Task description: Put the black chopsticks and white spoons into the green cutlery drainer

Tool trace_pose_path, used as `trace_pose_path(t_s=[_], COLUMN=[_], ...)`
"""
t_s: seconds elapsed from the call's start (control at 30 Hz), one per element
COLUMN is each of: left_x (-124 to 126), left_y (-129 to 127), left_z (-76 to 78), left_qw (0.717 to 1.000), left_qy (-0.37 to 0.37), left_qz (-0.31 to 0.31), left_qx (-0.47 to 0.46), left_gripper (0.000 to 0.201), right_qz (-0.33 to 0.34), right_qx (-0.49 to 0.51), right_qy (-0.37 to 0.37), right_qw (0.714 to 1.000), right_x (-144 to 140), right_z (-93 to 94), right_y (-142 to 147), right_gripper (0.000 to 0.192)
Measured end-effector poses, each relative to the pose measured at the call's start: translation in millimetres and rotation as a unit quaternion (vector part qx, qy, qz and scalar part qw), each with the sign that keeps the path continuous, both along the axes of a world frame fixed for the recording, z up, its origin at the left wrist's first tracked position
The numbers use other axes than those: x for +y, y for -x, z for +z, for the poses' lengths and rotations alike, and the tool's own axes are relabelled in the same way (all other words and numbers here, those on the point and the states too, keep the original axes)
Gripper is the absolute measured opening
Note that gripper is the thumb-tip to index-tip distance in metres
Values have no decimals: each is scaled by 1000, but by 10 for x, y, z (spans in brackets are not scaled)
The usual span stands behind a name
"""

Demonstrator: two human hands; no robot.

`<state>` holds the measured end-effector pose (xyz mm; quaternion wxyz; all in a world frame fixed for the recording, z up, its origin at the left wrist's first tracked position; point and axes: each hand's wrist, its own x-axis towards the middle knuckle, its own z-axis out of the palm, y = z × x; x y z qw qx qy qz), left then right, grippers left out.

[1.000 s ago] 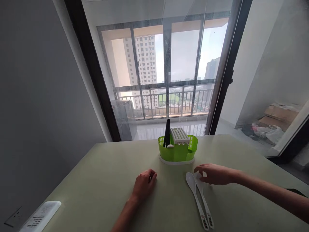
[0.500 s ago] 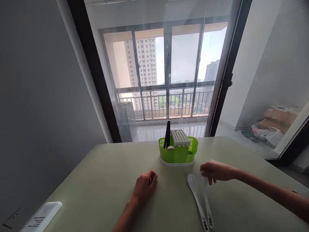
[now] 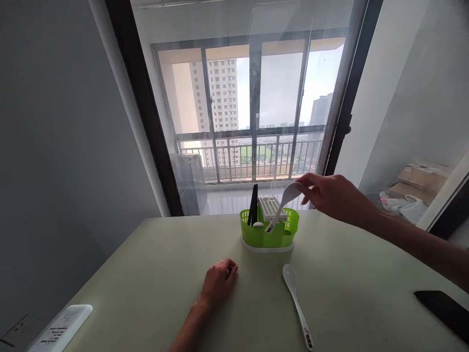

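Observation:
A white spoon hangs tilted in the air, handle end down, in front of a green basket. My right hand pinches it by the bowl between thumb and fingers. The handle's printed tip overlaps the basket's front in view; I cannot tell if they touch. Inside the basket stand long black sticks and a white slotted rack. A second white spoon lies on the table, bowl away from me. My left hand rests on the table left of that spoon, its fingers curled closed with nothing visible in them.
The pale green table reaches to a glass door. A white printed device or box lies at the left edge. At the right lies a dark flat object, cut off by the frame. Cardboard boxes stand beyond the glass.
My right hand has lifted one of the two spoons off the table and carried it up and away toward the basket. My left hand stays put. More of the dark object shows at right.

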<state>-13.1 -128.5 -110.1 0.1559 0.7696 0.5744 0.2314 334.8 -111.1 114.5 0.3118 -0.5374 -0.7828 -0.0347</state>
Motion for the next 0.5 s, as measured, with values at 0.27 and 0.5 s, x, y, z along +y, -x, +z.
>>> trace_pose_path(t_s=[0.27, 0.5], left_x=[-9, -3], left_y=[9, 22], left_z=[-24, -52], left_qw=[1000, 1000], left_qy=[0, 5], left_qz=[-6, -11], left_qx=[-1, -7], left_gripper=[25, 25], right_qz=[-79, -9], right_qx=[-114, -247], right_qy=[-133, -56], right_qw=[981, 967], right_x=[281, 336], right_z=[-47, -459], right_y=[620, 1130], right_gripper=[30, 33])
